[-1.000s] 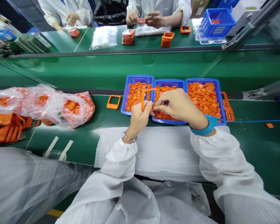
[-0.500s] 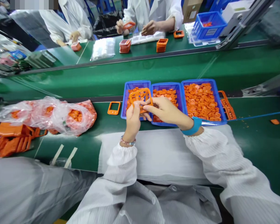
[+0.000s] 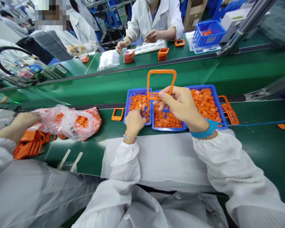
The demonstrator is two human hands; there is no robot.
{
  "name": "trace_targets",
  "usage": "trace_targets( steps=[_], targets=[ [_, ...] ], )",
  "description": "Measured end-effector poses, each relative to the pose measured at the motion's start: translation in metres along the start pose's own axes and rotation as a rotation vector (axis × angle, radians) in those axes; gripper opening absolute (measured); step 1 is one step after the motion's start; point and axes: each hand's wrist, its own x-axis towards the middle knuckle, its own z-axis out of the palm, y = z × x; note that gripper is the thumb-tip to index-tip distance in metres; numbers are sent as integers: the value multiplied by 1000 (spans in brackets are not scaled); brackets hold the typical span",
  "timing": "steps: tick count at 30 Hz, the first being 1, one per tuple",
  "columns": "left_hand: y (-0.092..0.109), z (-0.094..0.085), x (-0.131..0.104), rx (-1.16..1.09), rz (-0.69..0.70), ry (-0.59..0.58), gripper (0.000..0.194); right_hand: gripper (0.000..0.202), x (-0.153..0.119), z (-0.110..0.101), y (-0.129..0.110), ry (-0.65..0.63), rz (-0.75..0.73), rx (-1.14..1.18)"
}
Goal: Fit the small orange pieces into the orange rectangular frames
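My right hand [image 3: 180, 103] pinches a thin orange plastic frame [image 3: 161, 72] at its lower right corner, holding it tilted up above the bins. My left hand [image 3: 134, 121] reaches into the left blue bin [image 3: 139, 90], fingers curled down among small orange plastic pieces [image 3: 139, 101]. Its fingertips are partly hidden, and whatever they grip cannot be made out. Beneath my right hand lies the middle blue bin [image 3: 169, 129] of orange pieces. To its right stands a fuller blue bin [image 3: 200, 86].
A squarish orange frame [image 3: 117, 114] lies left of the bins. Bagged orange parts [image 3: 83, 122] sit farther left, where a neighbour's hand [image 3: 29, 119] reaches in. White sheeting [image 3: 171, 158] covers the near table. An orange lattice piece [image 3: 229, 110] and blue cord [image 3: 258, 123] lie right.
My left hand has let go of the orange frame and moved down into the left bin. My right hand has raised the frame. A neighbour's hand has appeared at the left.
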Motion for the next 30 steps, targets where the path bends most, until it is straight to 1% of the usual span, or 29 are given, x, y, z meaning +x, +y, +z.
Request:
trace_targets(
  steps=[4,6,11,17,21,24,26,28,30],
  targets=[
    [10,-7,8,25,-37,-152,29,48,-2,-4,-7,11,-20,-21],
    [13,-8,11,39,-33,-182,29,48,-3,-5,-9,5,-36,-24],
    [18,-4,16,82,-9,-182,27,45,-5,-3,-9,-29,-57,1],
    [18,-1,17,98,0,-175,26,44,-5,2,-5,-42,-35,1],
    [18,2,15,105,21,-146,35,45,-3,3,-3,-86,9,11],
    [16,5,15,81,0,-98,36,44,-1,4,-1,-87,44,34],
    [11,8,15,-24,-6,-18,33,43,0,4,1,-82,69,30],
    [4,9,14,-226,31,118,33,42,2,4,3,-80,82,12],
    [-2,9,12,-499,96,252,34,42,2,4,7,-83,81,-12]
  ],
)
